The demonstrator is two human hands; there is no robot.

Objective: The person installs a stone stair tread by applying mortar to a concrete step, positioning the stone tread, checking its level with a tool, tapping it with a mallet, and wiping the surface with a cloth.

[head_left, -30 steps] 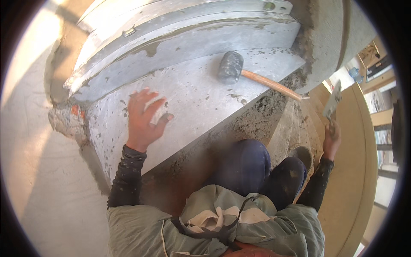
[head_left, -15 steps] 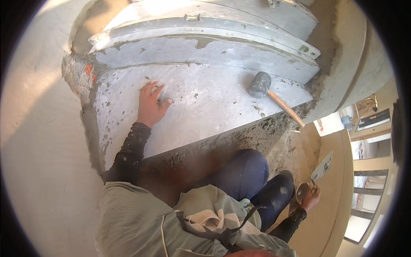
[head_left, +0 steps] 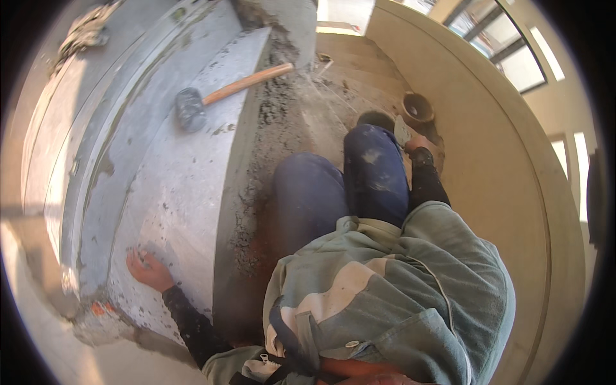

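Note:
My left hand (head_left: 149, 269) lies on the grey stone slab (head_left: 186, 186) of a step, near its end by the wall, fingers apart and holding nothing. A rubber mallet (head_left: 190, 110) with a black head and wooden handle rests on the same slab, farther off, its handle reaching past the slab's edge. At the right, my right hand (head_left: 417, 142) is closed round a trowel (head_left: 402, 130), whose blade shows only in part beside my knee. Just beyond that hand stands a round bucket (head_left: 417, 108). The trowel's handle is hidden in my fingers.
Rough wet mortar (head_left: 247, 212) runs below the slab's front edge, beside my knees. A long metal level (head_left: 80, 199) lies along the step above. Crumpled cloth or sacking (head_left: 83, 32) sits at the upper left. A curved plastered wall (head_left: 487, 167) borders the right side.
The view has swung to the right. My right hand, with the trowel, is now closer to my knee and the bucket. My left hand stays on the slab; the mallet lies as before.

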